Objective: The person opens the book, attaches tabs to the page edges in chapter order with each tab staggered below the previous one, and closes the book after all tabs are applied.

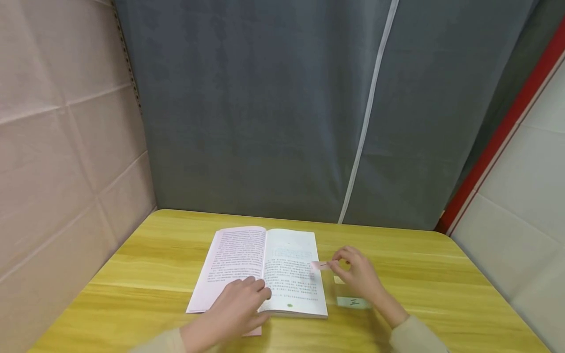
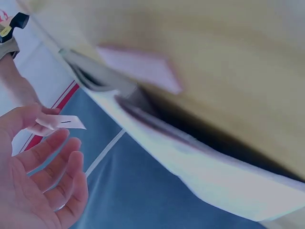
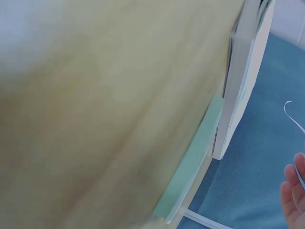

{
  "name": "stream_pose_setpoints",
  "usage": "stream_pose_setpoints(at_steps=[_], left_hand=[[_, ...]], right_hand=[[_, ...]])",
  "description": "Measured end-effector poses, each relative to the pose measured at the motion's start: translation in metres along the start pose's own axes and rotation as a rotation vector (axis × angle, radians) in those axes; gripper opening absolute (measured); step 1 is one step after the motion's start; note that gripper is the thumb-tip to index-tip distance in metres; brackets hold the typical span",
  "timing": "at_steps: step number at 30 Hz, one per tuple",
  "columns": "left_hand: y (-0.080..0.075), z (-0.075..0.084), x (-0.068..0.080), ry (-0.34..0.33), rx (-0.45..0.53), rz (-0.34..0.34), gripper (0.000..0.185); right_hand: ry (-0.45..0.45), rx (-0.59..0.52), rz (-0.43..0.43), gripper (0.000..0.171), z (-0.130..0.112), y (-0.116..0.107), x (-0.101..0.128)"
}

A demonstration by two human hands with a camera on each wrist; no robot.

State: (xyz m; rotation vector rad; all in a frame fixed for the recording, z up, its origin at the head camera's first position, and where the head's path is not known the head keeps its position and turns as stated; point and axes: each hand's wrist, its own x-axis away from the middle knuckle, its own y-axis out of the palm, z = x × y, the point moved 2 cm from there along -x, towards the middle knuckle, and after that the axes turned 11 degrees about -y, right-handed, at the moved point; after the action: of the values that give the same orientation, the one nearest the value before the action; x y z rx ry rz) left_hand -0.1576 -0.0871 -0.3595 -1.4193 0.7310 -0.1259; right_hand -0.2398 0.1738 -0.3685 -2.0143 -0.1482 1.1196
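Open book [image 1: 265, 267] lies flat, centre of yellow wooden table [image 1: 441, 274]; left hand [image 1: 240, 304] rests on lower pages w/ fingers loosely spread, gripping nothing. Right hand [image 1: 357, 274] just beside book's right edge, thumb & fingertips pinching small pink paper slip [image 1: 319, 265] held over page margin. Nearby: green label [image 1: 353, 302] on table under right wrist, grey curtain [image 1: 282, 108] behind, beige panel [image 1: 66, 147] at left.

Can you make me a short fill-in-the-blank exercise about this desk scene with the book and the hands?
1. The open book lies on a ____ wooden table.
2. The left hand rests on the book's ____ edge.
3. The right hand pinches a small ____ paper slip.
4. A pale green label lies on the table under the ____ hand.

Missing words: yellow; near; pink; right
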Motion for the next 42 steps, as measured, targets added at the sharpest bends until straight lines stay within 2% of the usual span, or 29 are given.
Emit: stream_pose_setpoints(at_steps=[3, 9, 14, 18, 29, 37, 42], left_hand=[[-0.002, 0.004, -0.017, 0.01, -0.003, 0.005, 0.024], [0.0, 0.01, -0.05, -0.013, -0.006, -0.031, 0.028], [0.009, 0.008, -0.074, -0.068, -0.035, -0.049, 0.033], [0.019, 0.006, -0.089, -0.119, -0.046, -0.094, 0.04], [0.04, 0.012, -0.119, -0.176, -0.052, -0.22, 0.046], [0.055, 0.016, -0.131, -0.22, -0.05, -0.303, 0.05], [0.068, 0.019, -0.138, -0.231, -0.042, -0.332, 0.057]], right_hand=[[0.052, -0.011, -0.005, 0.009, 0.004, 0.0, -0.006], [0.112, 0.006, -0.011, 0.005, 0.014, 0.004, -0.02], [0.156, 0.026, -0.014, 0.008, 0.022, 0.009, -0.032], [0.207, 0.025, -0.015, 0.01, 0.03, 0.013, -0.037], [0.317, 0.027, -0.053, 0.014, 0.052, 0.03, -0.041], [0.366, 0.035, -0.091, 0.013, 0.059, 0.036, -0.04], [0.378, 0.044, -0.116, 0.014, 0.062, 0.038, -0.038]])
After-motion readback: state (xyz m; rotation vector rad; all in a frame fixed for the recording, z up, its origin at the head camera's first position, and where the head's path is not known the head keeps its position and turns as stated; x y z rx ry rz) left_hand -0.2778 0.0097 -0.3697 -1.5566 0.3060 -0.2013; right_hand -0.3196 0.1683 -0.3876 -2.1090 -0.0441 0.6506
